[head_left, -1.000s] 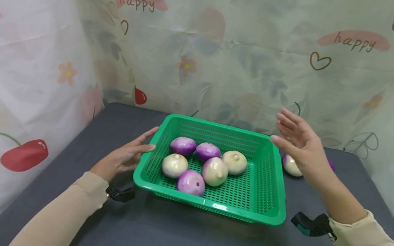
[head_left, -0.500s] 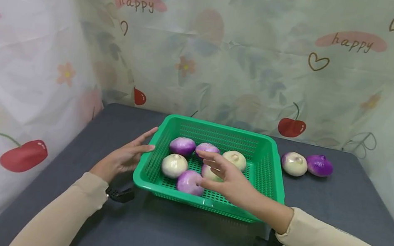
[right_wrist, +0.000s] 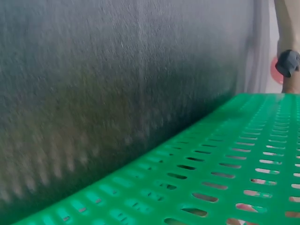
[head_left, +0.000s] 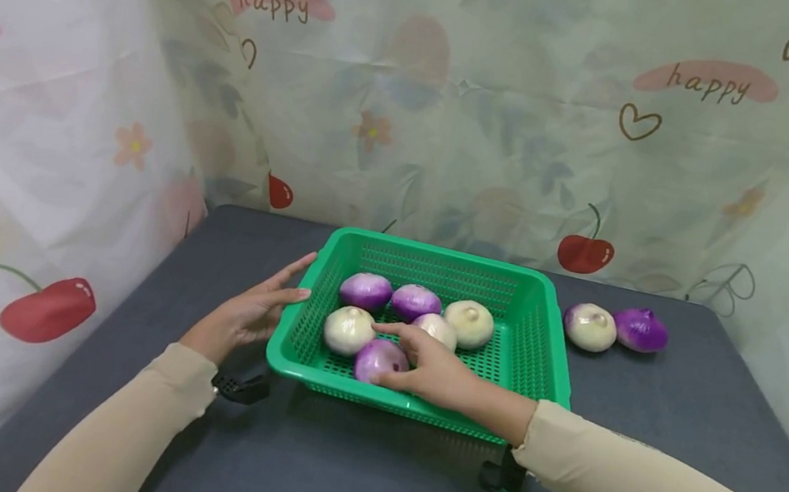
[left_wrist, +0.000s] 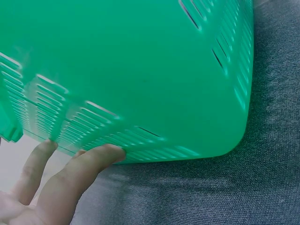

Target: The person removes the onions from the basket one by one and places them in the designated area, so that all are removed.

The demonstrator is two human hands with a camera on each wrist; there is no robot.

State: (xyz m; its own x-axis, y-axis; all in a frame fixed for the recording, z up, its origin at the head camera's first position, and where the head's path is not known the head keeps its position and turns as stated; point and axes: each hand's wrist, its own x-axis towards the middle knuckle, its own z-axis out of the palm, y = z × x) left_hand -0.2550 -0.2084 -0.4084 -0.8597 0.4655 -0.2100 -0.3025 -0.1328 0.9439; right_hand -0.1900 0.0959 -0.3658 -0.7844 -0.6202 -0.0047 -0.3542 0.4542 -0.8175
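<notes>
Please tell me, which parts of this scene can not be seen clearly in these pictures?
- Right hand: in the head view its fingers cover part of the front purple onion; the grip underneath is hidden.
- Right wrist view: motion blur, only the green basket wall; no onions or fingers visible.
- Left wrist view: the basket fills the frame, contents hidden; left hand cut off by the bottom edge.

I'm seeing the green slotted basket (head_left: 538, 359) sitting flat near the desk's back edge. The purple onion (head_left: 379, 358) is lying at the basket's front wall, touching a white onion (head_left: 348, 329), with my right hand (head_left: 433, 373) resting on it.
</notes>
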